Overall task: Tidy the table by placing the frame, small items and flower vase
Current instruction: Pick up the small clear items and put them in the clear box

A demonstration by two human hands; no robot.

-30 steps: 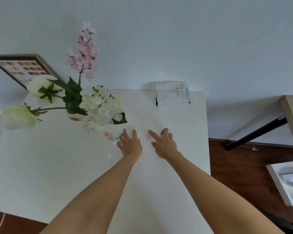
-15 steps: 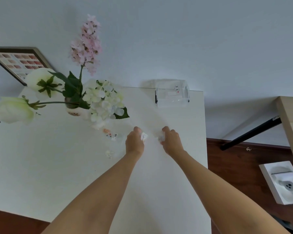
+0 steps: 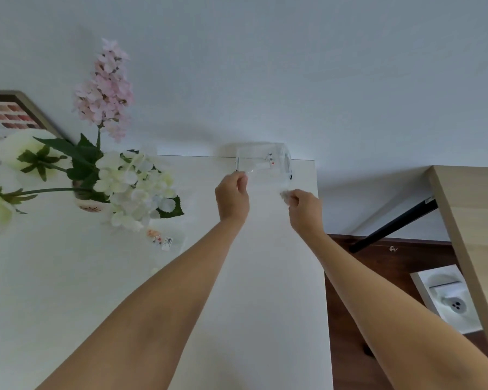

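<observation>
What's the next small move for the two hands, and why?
Probably carry both pieces the last bit forward and drop them into the clear box. The left hand pinches a small clear item at the box's near edge, the right hand holds another just short of it, and the box looks open.
</observation>
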